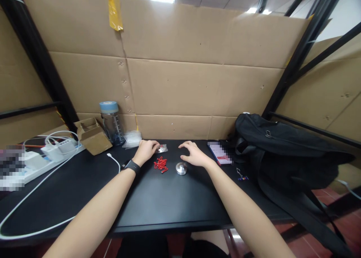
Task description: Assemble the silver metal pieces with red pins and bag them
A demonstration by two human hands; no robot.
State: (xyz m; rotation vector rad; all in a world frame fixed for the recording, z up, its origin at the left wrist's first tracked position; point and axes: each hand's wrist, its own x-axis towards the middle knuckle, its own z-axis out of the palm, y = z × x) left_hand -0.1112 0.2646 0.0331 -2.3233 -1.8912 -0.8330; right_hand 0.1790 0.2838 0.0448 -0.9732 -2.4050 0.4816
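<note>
At the back of the desk, my left hand [147, 150], with a dark watch on its wrist, has its fingers closed at the left end of a small clear plastic bag [163, 149]. Something small and shiny shows inside the bag, too small to name. My right hand [194, 154] hovers with fingers apart and curved, holding nothing. Just below it sits a round, shiny silver metal piece [181, 168], its kind unclear. A bunched red cord [160, 164] lies between the two hands, nearer the left one.
On the left stand a power strip with white chargers [53, 153], an open cardboard box [93, 136] and a blue-lidded bottle [112, 122]. A white cable [114, 161] trails there. Rightward are a phone [220, 153], a keychain [241, 175] and a black backpack [293, 153]. Cardboard [175, 89] walls the back.
</note>
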